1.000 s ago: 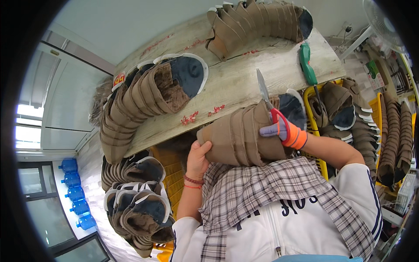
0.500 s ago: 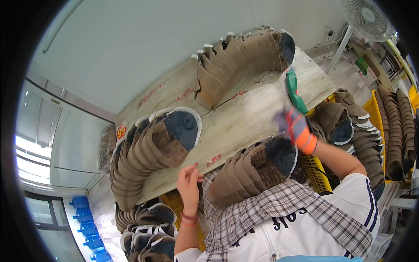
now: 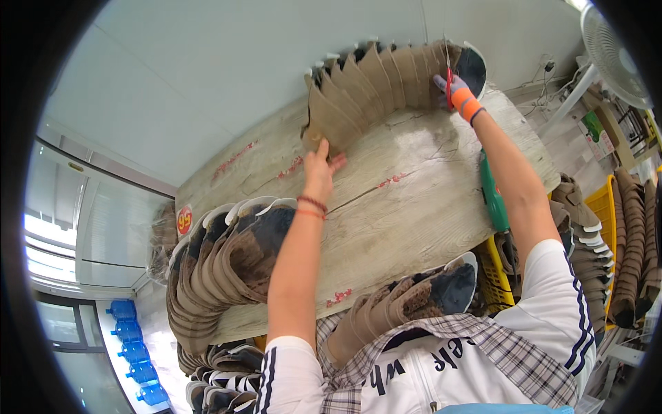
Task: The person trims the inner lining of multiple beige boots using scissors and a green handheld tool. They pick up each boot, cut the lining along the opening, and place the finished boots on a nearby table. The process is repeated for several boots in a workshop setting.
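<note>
A long row of nested brown shoe uppers (image 3: 386, 79) with dark lining and white edges lies across the back of the table. My left hand (image 3: 321, 169) is at its near left end, thumb and fingers apart, the fingertips at the lower edge of the last upper. At the row's right end, my right hand (image 3: 455, 93), in a purple and orange glove, is closed on red-handled scissors (image 3: 449, 79), their thin blades pointing away from me. Under my right forearm lies a green hand tool (image 3: 492, 193), partly hidden.
Another stack of uppers (image 3: 227, 265) stands at the table's left edge, and a shorter stack (image 3: 407, 300) rests on my lap. Yellow crates (image 3: 493, 272) with more uppers stand at the right. A fan (image 3: 617, 52) stands at the back right; blue water bottles (image 3: 131, 331) line the left.
Both hands have reached forward to the back row of uppers: the left from the table's front edge, the right from beside the lap stack. Red-handled scissors now show in the right hand.
</note>
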Available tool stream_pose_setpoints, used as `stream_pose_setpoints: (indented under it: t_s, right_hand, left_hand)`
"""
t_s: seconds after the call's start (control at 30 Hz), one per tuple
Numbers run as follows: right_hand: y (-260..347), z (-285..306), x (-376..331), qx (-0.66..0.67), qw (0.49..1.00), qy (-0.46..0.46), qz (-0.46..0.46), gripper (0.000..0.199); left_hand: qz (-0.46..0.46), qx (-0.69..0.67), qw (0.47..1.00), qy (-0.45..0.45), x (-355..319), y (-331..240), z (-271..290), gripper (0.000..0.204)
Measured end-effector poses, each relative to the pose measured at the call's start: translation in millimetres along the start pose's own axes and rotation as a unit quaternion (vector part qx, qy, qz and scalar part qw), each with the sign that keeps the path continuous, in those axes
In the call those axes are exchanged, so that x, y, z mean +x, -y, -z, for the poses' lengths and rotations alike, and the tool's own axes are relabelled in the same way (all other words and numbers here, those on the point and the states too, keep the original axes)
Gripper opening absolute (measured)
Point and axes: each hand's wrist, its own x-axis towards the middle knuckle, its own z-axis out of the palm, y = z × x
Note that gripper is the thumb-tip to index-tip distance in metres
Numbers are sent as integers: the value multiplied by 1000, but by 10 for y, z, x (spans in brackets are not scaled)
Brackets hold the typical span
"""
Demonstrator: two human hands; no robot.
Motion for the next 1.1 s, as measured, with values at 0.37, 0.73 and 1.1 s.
stream_pose_setpoints:
  t_s: [0.37, 0.73, 1.1]
  right_hand:
    - [-161, -109, 466, -83, 990, -106, 30, 36]
    - [250, -1619, -2452, 91, 981, 174, 9, 38]
    - [460, -4286, -3873, -112, 926, 350, 81, 43]
  left_hand:
    - [-7, 29, 999, -44, 318, -141, -100, 50]
    - [-403, 259, 719, -504, -3482, -1201, 1630, 14]
    - [-280, -72, 837, -464, -4042, -1346, 3857, 42]
